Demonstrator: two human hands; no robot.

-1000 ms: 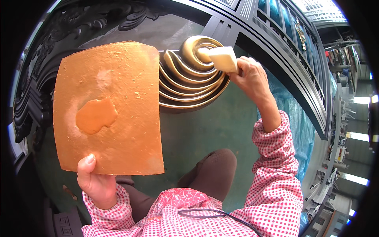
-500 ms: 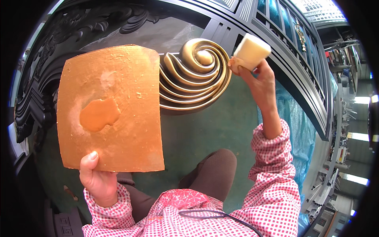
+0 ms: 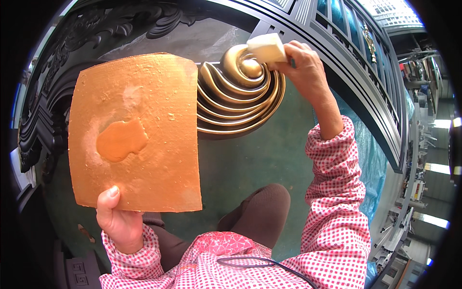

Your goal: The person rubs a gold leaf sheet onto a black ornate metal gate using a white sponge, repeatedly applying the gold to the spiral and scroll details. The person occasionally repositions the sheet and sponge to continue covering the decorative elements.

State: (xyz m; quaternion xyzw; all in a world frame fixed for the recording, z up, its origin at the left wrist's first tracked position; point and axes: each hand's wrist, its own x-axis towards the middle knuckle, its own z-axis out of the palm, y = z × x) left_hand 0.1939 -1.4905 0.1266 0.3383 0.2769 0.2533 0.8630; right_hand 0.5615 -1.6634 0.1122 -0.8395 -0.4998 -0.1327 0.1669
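Note:
My left hand [image 3: 119, 219] grips the lower edge of a flat gold-coated board [image 3: 163, 144], thumb on its face. A wet puddle of orange-gold paint [image 3: 122, 140] lies mid-board. In my right hand [image 3: 308, 70] is a pale cream sponge block [image 3: 266, 48], stained with gold near the fingers. The sponge overlaps the upper right of a carved scroll ornament [image 3: 236, 120], dark with gold-brushed ridges; whether it touches the surface I cannot tell. The board hides the scroll's left part.
Black carved woodwork [image 3: 48, 101] curves along the left and top. A dark slatted frame [image 3: 356, 91] runs diagonally at the upper right, with blue plastic wrap [image 3: 368, 164] below it. A thin black cord [image 3: 260, 262] lies across my checked clothing.
My right hand has swung left with the sponge, from beside the scroll to over its upper right part. The board in my left hand has barely shifted.

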